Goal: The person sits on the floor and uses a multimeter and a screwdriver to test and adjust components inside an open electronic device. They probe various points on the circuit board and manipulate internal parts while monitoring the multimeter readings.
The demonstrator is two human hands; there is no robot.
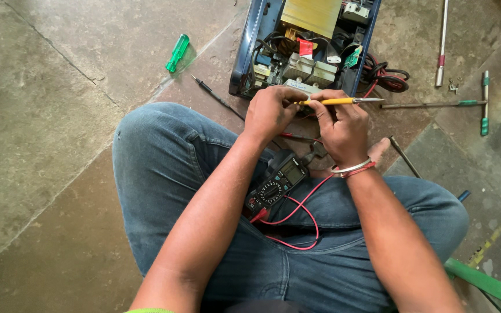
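Over stone floor, both hands (308,119) pinch a yellow-handled screwdriver (338,101), fingers curled.

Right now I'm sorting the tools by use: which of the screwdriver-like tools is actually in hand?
The yellow-handled screwdriver, gripped by both the left hand and the right hand. The green-handled screwdriver and the T-handle tool lie untouched on the floor.

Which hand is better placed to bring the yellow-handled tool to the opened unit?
Right, probably. The right hand grips the yellow-handled tool along its shaft, close to the opened unit. The left hand only pinches the handle's end.
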